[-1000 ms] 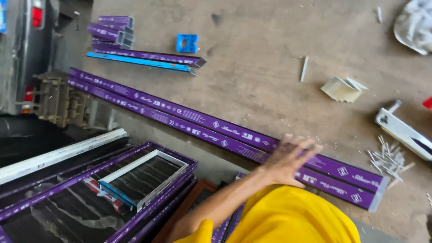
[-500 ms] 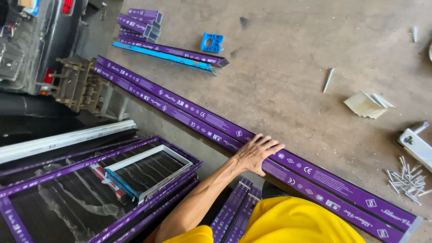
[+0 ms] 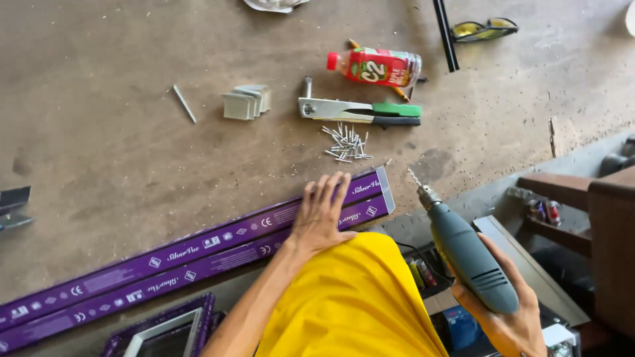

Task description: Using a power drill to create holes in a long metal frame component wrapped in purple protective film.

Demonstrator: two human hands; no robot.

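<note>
My left hand (image 3: 321, 213) lies flat, fingers spread, on the near end of two long purple-wrapped metal profiles (image 3: 185, 261) that run side by side across the brown worktable (image 3: 99, 132). My right hand (image 3: 506, 317) grips a grey electric drill (image 3: 463, 254) at the lower right. Its thin bit points up and left, just off the profiles' right end, not touching them. A yellow sleeve or shirt (image 3: 350, 304) fills the bottom centre.
A pile of loose rivets (image 3: 347, 144), a green-handled hand riveter (image 3: 360, 111), a red plastic bottle (image 3: 374, 66), small metal brackets (image 3: 246, 102), yellow safety glasses (image 3: 483, 28) and a black rod (image 3: 444, 33) lie beyond the profiles. A purple-framed screen panel (image 3: 165, 330) sits lower left.
The view has swung right along the profiles to their end. My left hand still presses on them, and my right hand with the drill has come into view.
</note>
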